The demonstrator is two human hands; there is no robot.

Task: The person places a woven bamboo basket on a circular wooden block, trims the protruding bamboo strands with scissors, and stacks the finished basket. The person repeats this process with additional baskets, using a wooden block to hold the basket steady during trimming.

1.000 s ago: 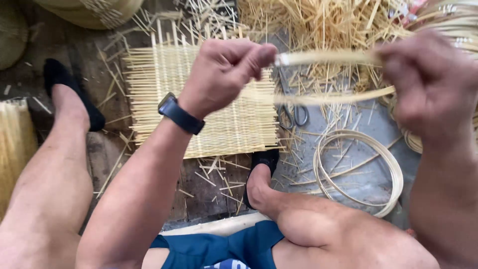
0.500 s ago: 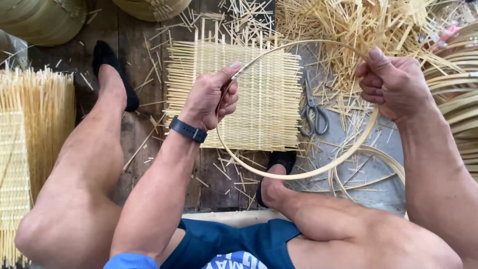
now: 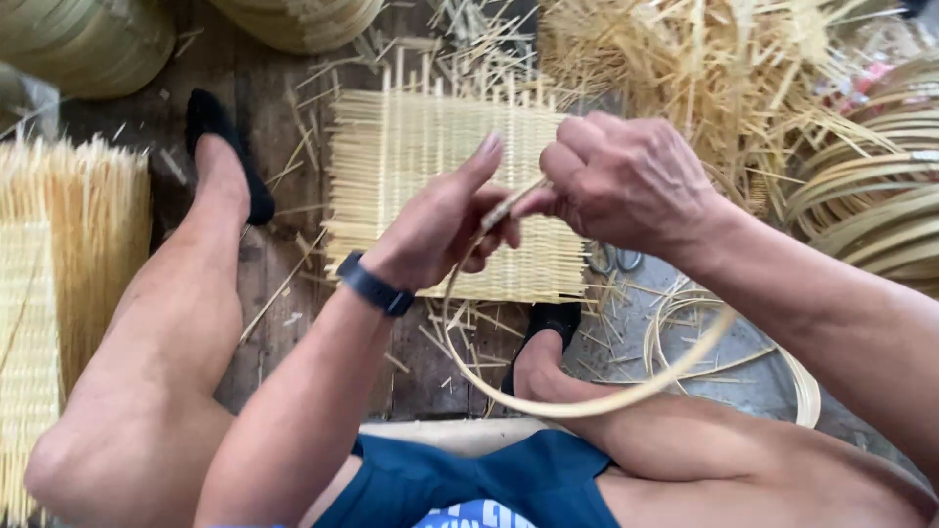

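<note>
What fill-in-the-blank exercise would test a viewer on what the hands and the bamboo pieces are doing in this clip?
1. Both hands bend a thin bamboo strip into a ____.
2. The left hand wears a dark ____ on its wrist.
3. Behind the hands a square woven mat lies on the ____.
4. The right hand pinches the strip's ends together with the ____ hand.

Missing words: loop; watch; floor; left
</note>
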